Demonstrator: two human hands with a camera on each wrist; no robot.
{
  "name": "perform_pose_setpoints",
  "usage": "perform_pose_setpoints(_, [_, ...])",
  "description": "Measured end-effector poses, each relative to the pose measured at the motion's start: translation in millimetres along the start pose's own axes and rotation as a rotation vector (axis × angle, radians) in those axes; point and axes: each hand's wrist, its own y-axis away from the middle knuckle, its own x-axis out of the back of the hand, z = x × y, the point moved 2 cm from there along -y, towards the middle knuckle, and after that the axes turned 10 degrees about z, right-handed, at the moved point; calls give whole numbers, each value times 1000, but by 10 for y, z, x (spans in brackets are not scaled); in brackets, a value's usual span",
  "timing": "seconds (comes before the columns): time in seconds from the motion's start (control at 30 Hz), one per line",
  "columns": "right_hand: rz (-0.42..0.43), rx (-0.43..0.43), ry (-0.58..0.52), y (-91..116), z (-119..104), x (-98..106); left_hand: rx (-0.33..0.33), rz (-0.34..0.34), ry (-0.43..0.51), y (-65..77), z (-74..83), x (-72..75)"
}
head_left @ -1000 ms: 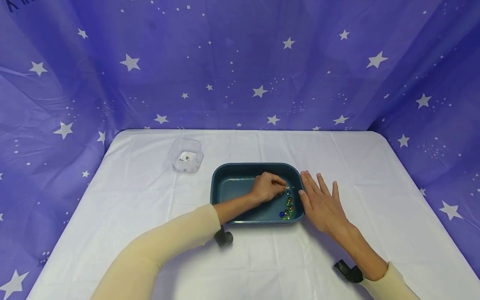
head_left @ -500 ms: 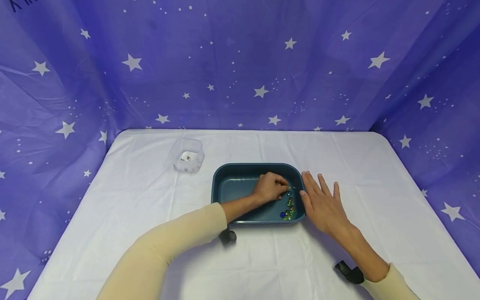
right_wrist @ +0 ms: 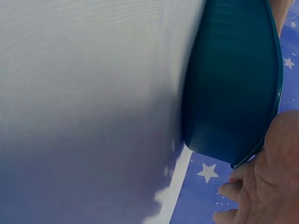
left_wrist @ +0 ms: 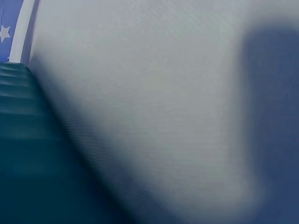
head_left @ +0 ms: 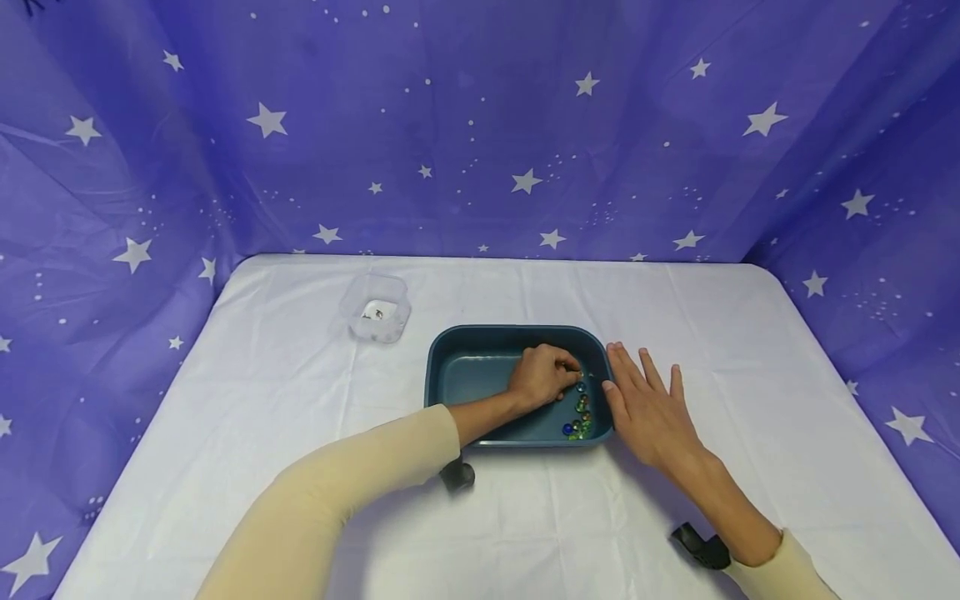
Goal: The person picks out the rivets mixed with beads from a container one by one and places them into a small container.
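Note:
In the head view, a dark teal tub [head_left: 480,375] sits on the white cloth. Several glass marbles [head_left: 582,405], green, amber and clear, line its right end, with a blue marble [head_left: 567,429] at the near corner. My left hand [head_left: 542,375] reaches into the tub, thumb and forefinger pinching a small pale marble at the top of that line; the fingers largely cover it. Flat against the outer right wall lies my right hand [head_left: 648,412], its fingers straight and spread. The right wrist view shows these fingers [right_wrist: 229,190] beside the tub's rim [right_wrist: 280,84].
A clear plastic box [head_left: 377,308] with small bits inside stands to the tub's far left. Black wrist cameras hang under both forearms, the left camera [head_left: 457,477] just in front of the tub. A purple star-printed curtain [head_left: 480,125] rises behind the table.
My left fingertips have closed in on the pale marble that showed beside them a second ago. The right hand stays against the tub wall; the whole view has shifted slightly.

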Motion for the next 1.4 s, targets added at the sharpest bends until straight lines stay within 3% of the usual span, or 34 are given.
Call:
perform_pose_setpoints(0.57, [4, 13, 12, -4, 15, 4, -59, 20, -20, -22, 5, -23])
perform_pose_setpoints(0.97, [1, 18, 15, -5, 20, 7, -58, 12, -44, -39, 6, -42])
perform_pose_setpoints(1.27, [2, 19, 21, -3, 20, -11, -49, 17, 39, -7, 50, 9])
perform_pose_setpoints(1.4, [4, 17, 24, 0, 16, -13, -57, 54, 81, -23, 86, 59])
